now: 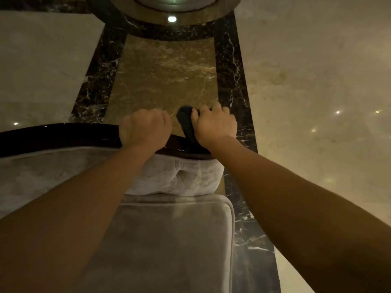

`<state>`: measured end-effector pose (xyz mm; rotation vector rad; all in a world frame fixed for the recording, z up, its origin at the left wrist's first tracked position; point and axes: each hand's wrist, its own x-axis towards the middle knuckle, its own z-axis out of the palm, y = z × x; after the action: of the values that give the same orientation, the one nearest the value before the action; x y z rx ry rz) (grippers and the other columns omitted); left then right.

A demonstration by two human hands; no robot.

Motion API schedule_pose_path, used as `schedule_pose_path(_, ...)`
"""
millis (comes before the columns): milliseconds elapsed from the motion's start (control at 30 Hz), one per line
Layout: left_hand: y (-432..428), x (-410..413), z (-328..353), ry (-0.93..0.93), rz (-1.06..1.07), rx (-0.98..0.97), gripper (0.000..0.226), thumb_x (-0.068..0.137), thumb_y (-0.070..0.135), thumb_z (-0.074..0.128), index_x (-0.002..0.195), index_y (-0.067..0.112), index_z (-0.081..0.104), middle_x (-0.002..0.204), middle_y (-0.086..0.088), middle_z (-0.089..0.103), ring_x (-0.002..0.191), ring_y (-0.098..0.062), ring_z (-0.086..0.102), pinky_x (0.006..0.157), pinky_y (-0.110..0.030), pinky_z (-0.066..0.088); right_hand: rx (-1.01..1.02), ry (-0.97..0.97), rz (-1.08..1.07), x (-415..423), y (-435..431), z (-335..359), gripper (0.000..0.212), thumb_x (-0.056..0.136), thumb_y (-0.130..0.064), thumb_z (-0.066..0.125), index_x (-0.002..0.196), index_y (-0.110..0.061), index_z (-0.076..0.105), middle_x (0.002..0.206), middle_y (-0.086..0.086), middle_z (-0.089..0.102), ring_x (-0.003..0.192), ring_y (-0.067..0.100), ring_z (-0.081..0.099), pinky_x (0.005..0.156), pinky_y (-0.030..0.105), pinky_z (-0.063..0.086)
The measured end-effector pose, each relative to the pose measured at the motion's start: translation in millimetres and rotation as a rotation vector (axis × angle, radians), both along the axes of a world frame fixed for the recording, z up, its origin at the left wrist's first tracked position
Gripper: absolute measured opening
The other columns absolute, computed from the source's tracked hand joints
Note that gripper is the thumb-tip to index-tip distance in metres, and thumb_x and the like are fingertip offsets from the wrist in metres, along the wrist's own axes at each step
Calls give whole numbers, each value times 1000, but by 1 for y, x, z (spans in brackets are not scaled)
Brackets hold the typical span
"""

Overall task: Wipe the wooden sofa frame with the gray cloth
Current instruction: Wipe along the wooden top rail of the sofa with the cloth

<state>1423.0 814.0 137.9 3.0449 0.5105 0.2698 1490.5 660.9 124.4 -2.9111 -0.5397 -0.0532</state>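
Gray cloth is bunched in the right hand, which is clamped on it just past the back edge of the dark wooden frame, near that rail's right end. The left hand is curled over the rail just beside it, seemingly as a brace. To wipe well, I'd flatten the wad against the wood and draw it along the rail, clear of the pale cushion below.

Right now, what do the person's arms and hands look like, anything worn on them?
Both forearms are bare as far as the view shows: no sleeves. The left hand and right hand wear no gloves, and no watch, ring or bracelet is visible.
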Motion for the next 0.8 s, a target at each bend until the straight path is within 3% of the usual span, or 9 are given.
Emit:
schedule_pose_path(33,-1,-2,6,10,-17,-37,45,96,38,33,78,16,68,58,1,47,61,-21,47,69,-38,37,-22,25,-71,-7,-8,1,52,99,-49,23,120,-13,55,121,18,57,108,39,54,79,45,41)
schedule_pose_path(100,-2,-13,19,26,14,-141,37,92,48,39,98,23,64,96,-2,65,101,-26,54,98,-49,31,-22,203,-220,-19,-22,9,50,97,-50,26,123,-13,48,119,18,60,104,38,59,74,43,40)
schedule_pose_path(167,-14,-44,29,32,76,-229,39,90,52,43,113,24,57,132,-4,54,132,-31,35,112,-55,15,-111,415,-226,-40,-41,26,42,97,-40,34,126,-13,48,120,17,61,107,39,60,78,42,40)
schedule_pose_path(267,-58,-117,39,-44,46,-482,36,92,48,47,113,20,56,124,-7,55,120,-29,47,102,-47,39,-210,697,73,-86,-53,47,31,98,-28,42,117,-8,57,111,16,61,100,33,58,86,39,47)
schedule_pose_path(367,-103,-189,57,146,327,-1329,22,96,46,50,90,25,57,92,3,61,88,-19,63,67,-28,51,19,928,205,-154,-53,69,27,96,-32,48,92,-9,60,86,12,61,72,21,53,58,27,41)
schedule_pose_path(433,-112,-241,67,167,569,-1644,19,92,46,58,87,28,60,91,3,67,82,-17,67,57,-28,52,139,980,303,-208,-52,87,15,94,-24,53,91,-11,60,89,11,63,76,22,54,58,26,40)
schedule_pose_path(567,-105,-364,88,-108,761,-1886,40,79,41,75,112,18,68,105,-8,76,92,-25,74,65,-33,58,465,1261,317,-307,-58,126,19,90,-14,65,108,-12,60,107,16,66,95,33,66,82,43,56)
schedule_pose_path(700,-131,-506,127,-289,771,-2013,44,71,30,82,112,14,72,109,-10,76,99,-28,73,77,-41,61,613,1638,286,-412,-77,168,32,85,2,64,109,-19,66,108,19,68,96,35,69,73,40,58)
schedule_pose_path(800,-166,-598,157,-459,767,-2067,49,74,11,80,121,7,67,122,-17,70,111,-34,67,90,-49,56,607,1749,308,-486,-99,191,29,87,-1,61,108,-21,67,110,14,68,101,30,67,75,37,57)
